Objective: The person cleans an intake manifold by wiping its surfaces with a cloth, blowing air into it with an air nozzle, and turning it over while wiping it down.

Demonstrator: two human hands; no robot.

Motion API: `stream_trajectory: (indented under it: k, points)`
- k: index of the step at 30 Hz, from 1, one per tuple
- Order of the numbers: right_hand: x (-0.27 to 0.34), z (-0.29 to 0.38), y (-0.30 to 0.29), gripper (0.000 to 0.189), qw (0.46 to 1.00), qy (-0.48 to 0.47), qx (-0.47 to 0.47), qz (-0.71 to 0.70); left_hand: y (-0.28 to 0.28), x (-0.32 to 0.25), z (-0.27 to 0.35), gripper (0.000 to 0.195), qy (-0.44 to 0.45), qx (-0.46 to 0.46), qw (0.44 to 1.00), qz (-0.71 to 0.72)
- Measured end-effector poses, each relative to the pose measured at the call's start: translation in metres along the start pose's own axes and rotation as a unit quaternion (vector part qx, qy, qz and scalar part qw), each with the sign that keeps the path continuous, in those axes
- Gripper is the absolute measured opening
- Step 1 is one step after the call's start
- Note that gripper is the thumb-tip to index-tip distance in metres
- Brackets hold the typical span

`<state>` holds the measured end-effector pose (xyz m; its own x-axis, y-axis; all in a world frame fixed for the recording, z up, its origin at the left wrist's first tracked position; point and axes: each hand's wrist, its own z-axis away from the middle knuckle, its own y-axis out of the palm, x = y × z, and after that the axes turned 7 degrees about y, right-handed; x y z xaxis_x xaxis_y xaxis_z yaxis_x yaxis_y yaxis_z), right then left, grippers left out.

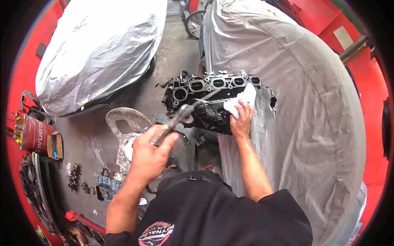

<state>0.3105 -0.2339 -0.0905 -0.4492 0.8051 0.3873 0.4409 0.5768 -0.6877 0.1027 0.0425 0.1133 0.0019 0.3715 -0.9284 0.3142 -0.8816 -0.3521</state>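
Observation:
A black plastic intake manifold (pixel 212 112) lies before me, its row of oval ports along the far edge and a round opening at its left end. My left hand (pixel 152 150) grips the handle of a metal tool (pixel 181 115), perhaps a spray or blow gun, whose thin nozzle points up and right towards the ports. My right hand (pixel 242 118) presses a white cloth or paper towel (pixel 243 100) against the right part of the manifold. What the manifold rests on is mostly hidden.
Fabric-covered vehicles stand at the left (pixel 101 52) and right (pixel 307 101). A worn chair (pixel 127 118) is left of me. On the floor lie engine parts (pixel 74 176) and a blue tool tray (pixel 112 186); a red drum (pixel 38 132) and a cardboard box (pixel 55 146) stand farther left.

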Motion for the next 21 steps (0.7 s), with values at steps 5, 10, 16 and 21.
stream_trajectory:
  k: [5, 10, 16, 21]
  points:
    - [0.005, 0.021, -0.016, 0.042, 0.996, 0.059, -0.031, -0.065, 0.026, -0.013, -0.01, 0.014, 0.087, 0.025, 0.995, -0.029]
    - [-0.004, 0.047, -0.033, 0.035, 0.956, 0.226, -0.13, -0.132, 0.043, -0.03, -0.04, 0.024, -0.027, 0.08, 0.996, -0.004]
    - [-0.007, 0.042, -0.044, 0.031, 0.943, 0.247, -0.136, -0.179, 0.057, -0.032, -0.052, 0.024, 0.074, 0.059, 0.991, -0.095]
    - [-0.026, 0.003, -0.089, 0.033, 0.814, 0.332, -0.319, -0.353, 0.073, -0.041, -0.066, 0.026, 0.061, 0.073, 0.988, -0.12]
